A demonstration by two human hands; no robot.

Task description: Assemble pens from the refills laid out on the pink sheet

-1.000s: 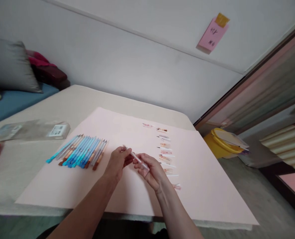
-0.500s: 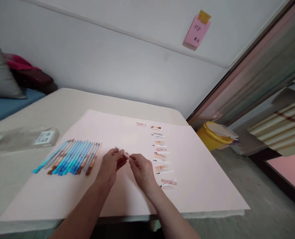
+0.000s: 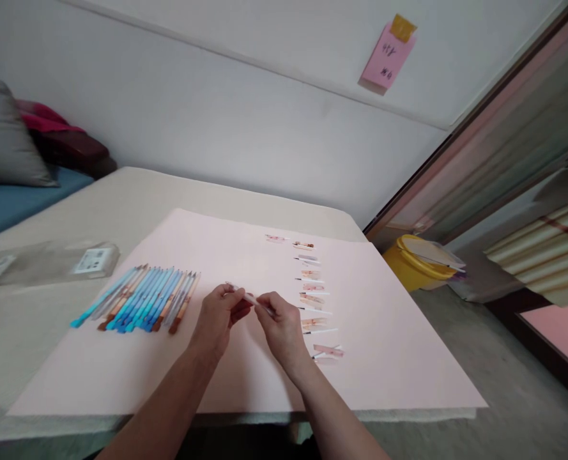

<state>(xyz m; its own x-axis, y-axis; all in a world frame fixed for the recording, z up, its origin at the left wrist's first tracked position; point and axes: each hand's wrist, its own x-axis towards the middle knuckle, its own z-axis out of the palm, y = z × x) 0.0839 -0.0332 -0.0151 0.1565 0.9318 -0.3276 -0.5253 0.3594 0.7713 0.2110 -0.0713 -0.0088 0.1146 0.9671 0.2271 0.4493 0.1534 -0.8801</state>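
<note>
Head view: right hand (image 3: 280,324), palm-up earlier, now pinches the pen (image 3: 249,298).

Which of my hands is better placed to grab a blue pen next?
Probably the left hand: it's nearer the blue pens, while the right hand is nearer the loose parts. Both hold the pale pen, though.

Head cam, facing fwd/down, close over L hand (image 3: 215,314), R hand (image 3: 282,324), tbl (image 3: 245,203)
</note>
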